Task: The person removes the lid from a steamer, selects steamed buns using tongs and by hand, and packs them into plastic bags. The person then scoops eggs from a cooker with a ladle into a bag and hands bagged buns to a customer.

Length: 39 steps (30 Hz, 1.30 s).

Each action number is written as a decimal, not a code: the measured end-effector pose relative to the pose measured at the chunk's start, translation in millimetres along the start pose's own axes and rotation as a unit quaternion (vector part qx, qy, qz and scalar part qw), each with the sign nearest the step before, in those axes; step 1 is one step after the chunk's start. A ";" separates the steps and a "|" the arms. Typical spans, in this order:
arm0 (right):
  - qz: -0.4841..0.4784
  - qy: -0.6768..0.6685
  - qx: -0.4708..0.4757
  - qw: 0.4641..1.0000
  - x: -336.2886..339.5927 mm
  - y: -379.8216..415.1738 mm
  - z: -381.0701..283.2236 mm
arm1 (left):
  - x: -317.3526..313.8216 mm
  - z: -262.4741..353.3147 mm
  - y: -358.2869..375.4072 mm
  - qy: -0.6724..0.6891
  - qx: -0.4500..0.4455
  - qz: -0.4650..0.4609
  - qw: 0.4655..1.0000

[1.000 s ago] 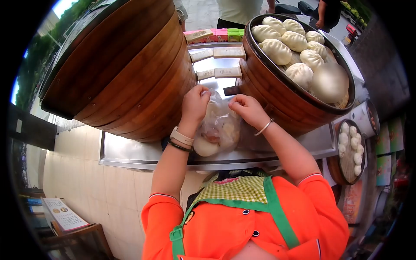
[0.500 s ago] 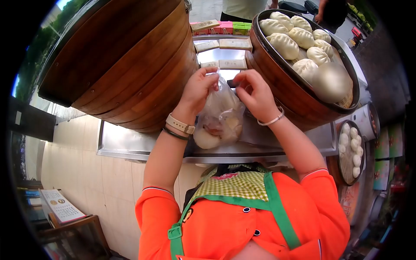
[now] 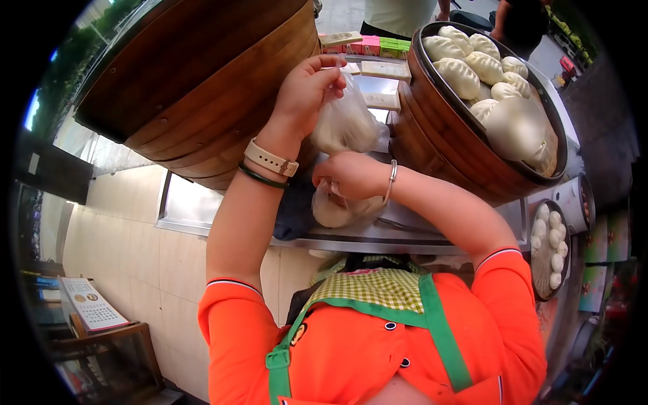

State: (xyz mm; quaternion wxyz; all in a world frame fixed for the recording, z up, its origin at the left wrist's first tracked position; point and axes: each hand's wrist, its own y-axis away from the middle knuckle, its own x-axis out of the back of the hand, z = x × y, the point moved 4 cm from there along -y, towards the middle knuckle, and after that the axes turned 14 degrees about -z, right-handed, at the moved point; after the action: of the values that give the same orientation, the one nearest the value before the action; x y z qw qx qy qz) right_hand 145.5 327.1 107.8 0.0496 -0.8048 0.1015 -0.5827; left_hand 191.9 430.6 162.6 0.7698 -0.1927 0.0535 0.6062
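Note:
My left hand (image 3: 312, 91), with a beige watch on its wrist, is closed on the top of a clear plastic bag (image 3: 345, 125) that hangs below its fingers with pale food inside. Lower and nearer to my body, my right hand (image 3: 352, 177) is pinched on the top of a second plastic bag (image 3: 334, 208), which has a round white bun in it. That second bag is partly hidden under my right hand. A silver bangle circles my right wrist.
A tall wooden steamer (image 3: 202, 88) stands at the left. Another steamer (image 3: 439, 142) at the right holds several pleated buns (image 3: 484, 67). Small buns lie on a round tray (image 3: 540, 270) further right. Two people stand beyond the metal counter (image 3: 192, 202).
My left hand has risen and lifted one bag. My right hand has moved down to the other bag's top. The two bags now show apart, and the view has shifted slightly.

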 end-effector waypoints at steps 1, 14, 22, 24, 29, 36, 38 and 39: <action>-0.089 -0.110 -0.055 0.988 1.8 3.4 7.2 | 1.6 2.0 1.1 -0.003 -0.003 0.000 1.000; 0.006 -0.357 -0.342 0.869 133.7 37.5 22.5 | -31.4 42.3 49.5 -0.114 0.008 0.036 0.993; 0.100 -0.042 -0.207 0.972 129.6 12.4 -13.5 | -60.5 14.6 27.5 0.043 0.060 0.010 0.997; 0.130 0.052 -0.152 0.978 128.2 19.0 -35.6 | -58.6 26.5 17.1 0.111 0.031 -0.028 0.993; 0.186 0.167 -0.088 0.964 162.4 62.9 -80.0 | -89.2 114.8 -18.0 0.035 -0.110 0.016 0.993; 0.221 0.095 -0.107 0.965 186.5 144.2 -82.1 | -86.7 190.7 -147.0 -0.226 0.022 -0.011 0.974; 0.211 0.074 -0.124 0.967 182.6 164.5 -74.4 | -90.5 197.2 -174.7 -0.303 0.026 -0.001 0.953; 0.200 0.063 -0.141 0.968 178.7 173.9 -69.8 | -89.6 198.2 -188.5 -0.373 0.038 0.012 0.927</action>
State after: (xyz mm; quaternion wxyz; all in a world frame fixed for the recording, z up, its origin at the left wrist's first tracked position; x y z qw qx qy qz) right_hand 114.7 120.7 261.1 0.0442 -0.7288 0.3443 -0.5902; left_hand 318.4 384.6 417.0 0.7338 0.0772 -0.2121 0.6408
